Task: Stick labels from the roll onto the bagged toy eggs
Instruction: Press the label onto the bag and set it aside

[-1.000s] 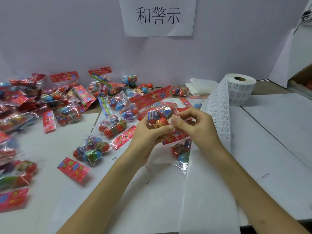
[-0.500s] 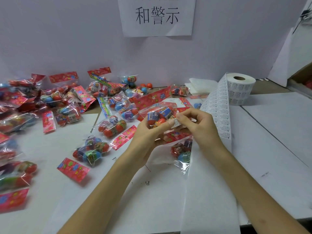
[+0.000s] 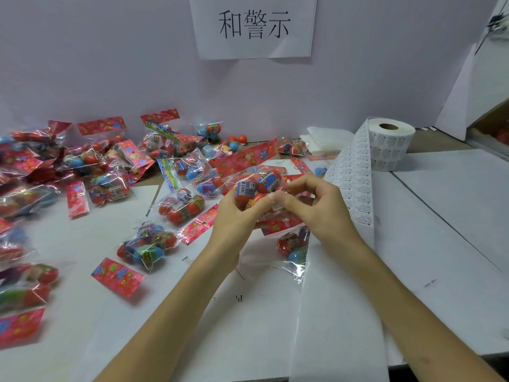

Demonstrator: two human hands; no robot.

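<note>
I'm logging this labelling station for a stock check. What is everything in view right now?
held bag: one, clear with red and blue eggs, between both hands above the table's centre.
bagged toy eggs: many, clear with red headers, spread over the table's left and centre; one lies beneath the right wrist.
loose eggs: a few, red and blue, by the wall.
label roll: one, white, back right of the table.
label strip: one, white with print, running from the roll toward the near edge.
folded sheets: white, left of the roll; count unclear.
sign: one, white with black characters, on the wall.
table: one, white.
left hand: grips the held bag.
right hand: pinches the held bag.
</note>
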